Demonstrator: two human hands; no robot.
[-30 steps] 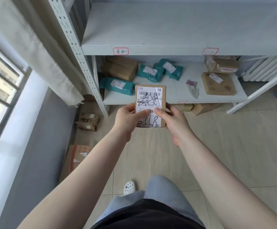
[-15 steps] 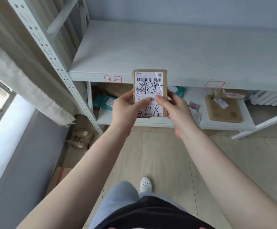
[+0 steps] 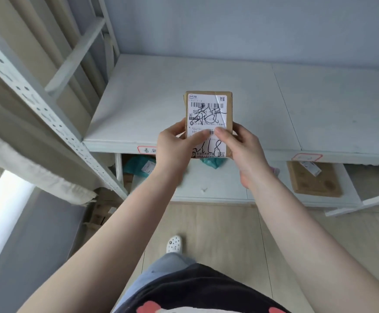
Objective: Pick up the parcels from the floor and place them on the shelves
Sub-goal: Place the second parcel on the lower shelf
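A person looks down at their own two bare arms reaching toward a pale metal shelving unit. Both hands hold one small brown cardboard parcel [image 3: 209, 123] between them: the left hand [image 3: 175, 146] grips its left edge and the right hand [image 3: 240, 146] its right edge, each thumb pressed on the white shipping label facing the camera. The parcel is held in the air at the front edge of the upper shelf [image 3: 206, 82], not yet resting on it. Its long axis runs away from the person, toward the back wall, with the barcode end farthest and the handwritten numbers nearest. The upper shelf looks bare. The lower shelf [image 3: 211, 190] already carries parcels: teal bags [image 3: 139, 164] at the left and a flat brown parcel [image 3: 315, 179] at the right. More cardboard boxes [image 3: 100, 213] sit on the floor by the shelf's left post, so the job appears partly done, with this parcel to set down and others left to collect.
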